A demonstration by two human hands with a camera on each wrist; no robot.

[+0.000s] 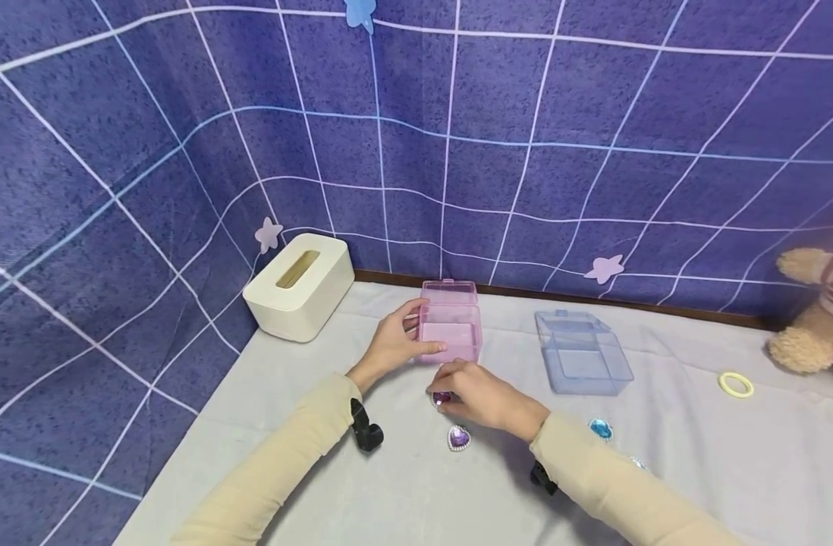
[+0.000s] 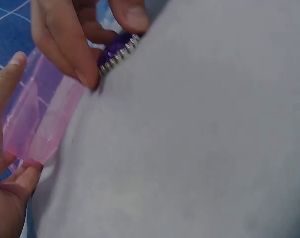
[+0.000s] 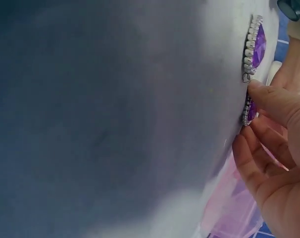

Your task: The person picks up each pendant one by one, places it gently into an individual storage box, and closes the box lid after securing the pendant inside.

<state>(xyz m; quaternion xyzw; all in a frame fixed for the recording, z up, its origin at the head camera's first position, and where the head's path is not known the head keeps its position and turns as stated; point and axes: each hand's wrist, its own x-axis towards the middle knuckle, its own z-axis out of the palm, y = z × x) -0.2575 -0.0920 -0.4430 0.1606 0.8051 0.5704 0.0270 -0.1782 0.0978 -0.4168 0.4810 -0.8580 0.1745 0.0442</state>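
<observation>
Heart or gem piece, purple, faceted, with silver beaded rim (image 1: 441, 397): one, at the white cloth surface, on the near side of the pink box; outline partly covered by fingers, so its long axis cannot be told.

Right hand (image 1: 481, 396): nearer of the two to this gem; thumb at one edge, fingertips at the opposite edge, drawn together in a pinch, the gap between them filled by the gem.

Box, small, translucent pink plastic, rectangular (image 1: 457, 332): one, directly beyond the pinching fingers, cavity facing up, hinged lid (image 1: 449, 291) raised on the far side.

Left hand (image 1: 397, 341): at the box's left end; thumb over the near left part, other fingers about the left side, gripping it.

Second gem, heart-shaped, purple, with pale beaded rim (image 1: 460, 437): one, lying on the cloth nearer the person than the pinched piece, near the right hand, untouched.

Box, translucent blue plastic, lid raised (image 1: 583, 364): one, right of the pink box, apart from it.

Gem, bright blue, pale-rimmed (image 1: 601, 429): one, nearer the person than the blue box, beside the right sleeve.

Ring, pale yellow (image 1: 739, 395): one, farther right.
</observation>
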